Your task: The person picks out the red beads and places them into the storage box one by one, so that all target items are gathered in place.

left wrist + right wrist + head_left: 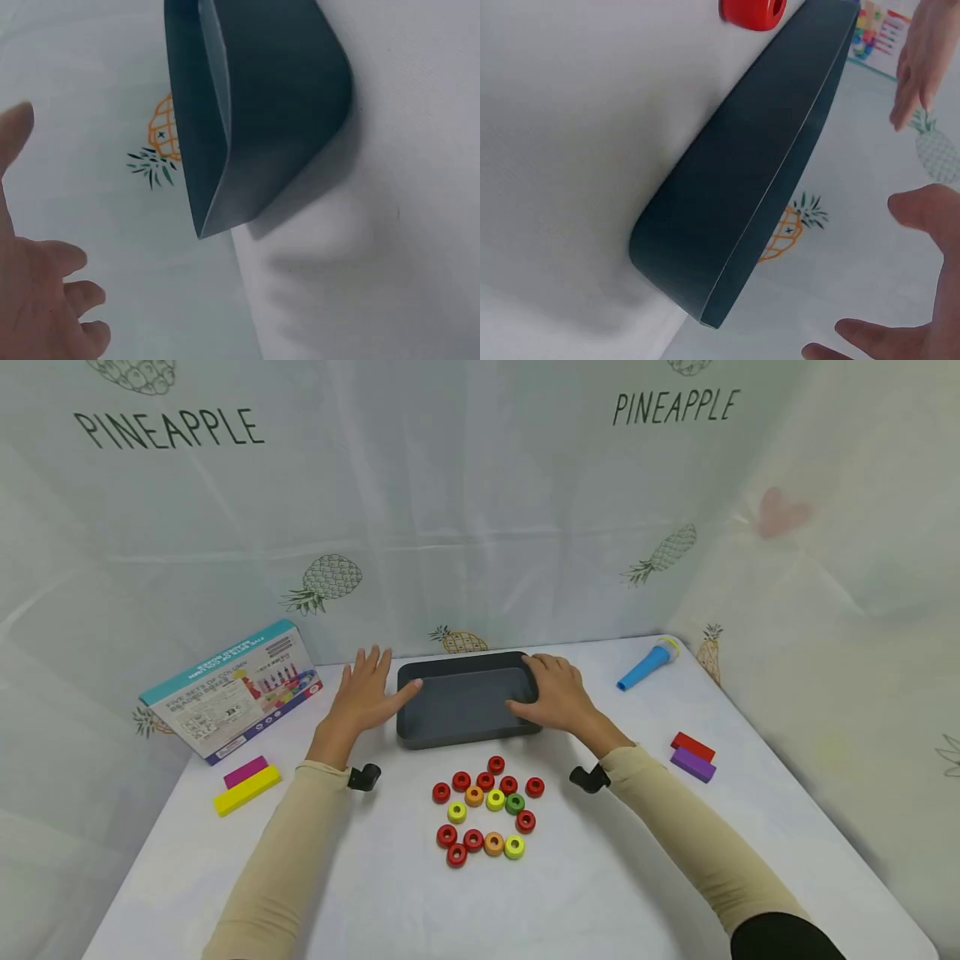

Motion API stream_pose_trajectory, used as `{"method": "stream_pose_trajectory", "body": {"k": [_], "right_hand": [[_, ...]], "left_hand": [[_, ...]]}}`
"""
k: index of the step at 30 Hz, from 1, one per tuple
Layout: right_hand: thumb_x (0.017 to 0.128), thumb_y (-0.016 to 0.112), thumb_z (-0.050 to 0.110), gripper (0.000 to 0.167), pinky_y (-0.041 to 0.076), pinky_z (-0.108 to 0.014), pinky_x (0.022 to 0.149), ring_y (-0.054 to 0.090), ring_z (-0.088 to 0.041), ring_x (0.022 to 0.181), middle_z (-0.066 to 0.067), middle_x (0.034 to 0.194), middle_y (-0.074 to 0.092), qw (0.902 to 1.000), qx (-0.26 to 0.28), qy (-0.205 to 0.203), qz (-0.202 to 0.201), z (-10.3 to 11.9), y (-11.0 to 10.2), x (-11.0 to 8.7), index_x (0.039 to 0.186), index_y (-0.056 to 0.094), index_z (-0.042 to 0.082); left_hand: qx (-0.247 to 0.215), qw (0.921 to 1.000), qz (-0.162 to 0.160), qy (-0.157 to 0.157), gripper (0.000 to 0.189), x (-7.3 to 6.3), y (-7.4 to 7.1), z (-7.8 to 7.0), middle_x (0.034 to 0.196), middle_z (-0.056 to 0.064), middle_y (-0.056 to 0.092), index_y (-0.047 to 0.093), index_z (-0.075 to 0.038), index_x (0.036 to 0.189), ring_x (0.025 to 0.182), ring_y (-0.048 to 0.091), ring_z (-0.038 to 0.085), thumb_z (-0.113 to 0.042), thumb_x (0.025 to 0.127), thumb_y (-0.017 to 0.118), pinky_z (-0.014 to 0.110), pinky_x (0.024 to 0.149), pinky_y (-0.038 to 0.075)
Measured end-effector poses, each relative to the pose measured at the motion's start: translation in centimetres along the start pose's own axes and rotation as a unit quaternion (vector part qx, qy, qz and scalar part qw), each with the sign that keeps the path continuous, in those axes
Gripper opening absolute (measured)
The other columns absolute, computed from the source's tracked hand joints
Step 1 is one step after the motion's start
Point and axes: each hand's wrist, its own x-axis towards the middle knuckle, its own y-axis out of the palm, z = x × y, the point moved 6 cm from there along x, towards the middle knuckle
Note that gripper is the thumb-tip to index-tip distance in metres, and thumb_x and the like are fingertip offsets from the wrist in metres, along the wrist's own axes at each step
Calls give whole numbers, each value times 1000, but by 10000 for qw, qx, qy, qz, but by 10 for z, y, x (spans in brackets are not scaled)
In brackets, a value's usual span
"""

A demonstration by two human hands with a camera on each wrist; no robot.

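A dark grey rectangular tray sits toward the back of the white table. My left hand is beside its left end, fingers straight and spread, the thumb near the rim. Over the tray's right end is my right hand, with its thumb stretched above the inside. In the left wrist view the fingers appear apart from the tray. The right wrist view likewise shows a gap between the thumb and the tray. Neither hand holds anything.
Several red, orange, yellow and green rings lie in front of the tray. To the left are a printed box, a magenta block and a yellow block. A blue toy microphone, red block and purple block lie right.
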Motion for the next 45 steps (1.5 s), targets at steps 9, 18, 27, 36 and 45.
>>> {"method": "stream_pose_trajectory", "body": {"k": [9, 18, 27, 36, 45], "right_hand": [[83, 77, 43, 76, 39, -62, 112, 45, -39, 135, -17, 146, 52, 9984, 437, -82, -339, 3, -5, -27, 145, 52, 7], [85, 79, 26, 56, 53, -50, 101, 59, -36, 119, -19, 130, 63, 9897, 1411, -173, 178, 7, 6, -59, 132, 61, 0], [85, 79, 23, 47, 58, -44, 89, 64, -31, 107, -14, 118, 69, 9853, 1615, -45, 553, 1, 20, -84, 125, 66, 1], [81, 82, 25, 45, 54, -31, 79, 61, -21, 95, -7, 114, 71, 9816, 1672, 131, 912, -3, 38, -99, 121, 71, 6], [79, 85, 16, 36, 53, -25, 73, 58, -14, 86, 0, 102, 72, 9824, 1605, -65, 958, -3, 43, -108, 112, 74, 8]], "left_hand": [[-661, 9976, -70, -207, 98, -3, 6, 11, 170, 21, 5, 7, -6, 163, 158, 3, 41, -66, 97, 48, 62, 126, 11], [-1718, 9833, -324, -502, 78, -5, 18, 30, 164, 21, 30, 23, -5, 161, 151, 28, 42, -43, 101, 56, 60, 122, 28], [-2619, 9629, 205, -618, 74, -9, 40, 29, 167, 16, 26, 21, -10, 162, 153, 29, 40, -40, 103, 54, 53, 125, 28], [-2831, 9571, 290, -546, 69, -12, 54, 31, 168, 16, 23, 20, -8, 162, 155, 26, 35, -30, 105, 51, 49, 127, 24], [-3463, 9370, 444, -66, 68, -13, 63, 29, 169, 15, 18, 16, -5, 162, 155, 26, 32, -17, 105, 49, 46, 127, 24]]}}
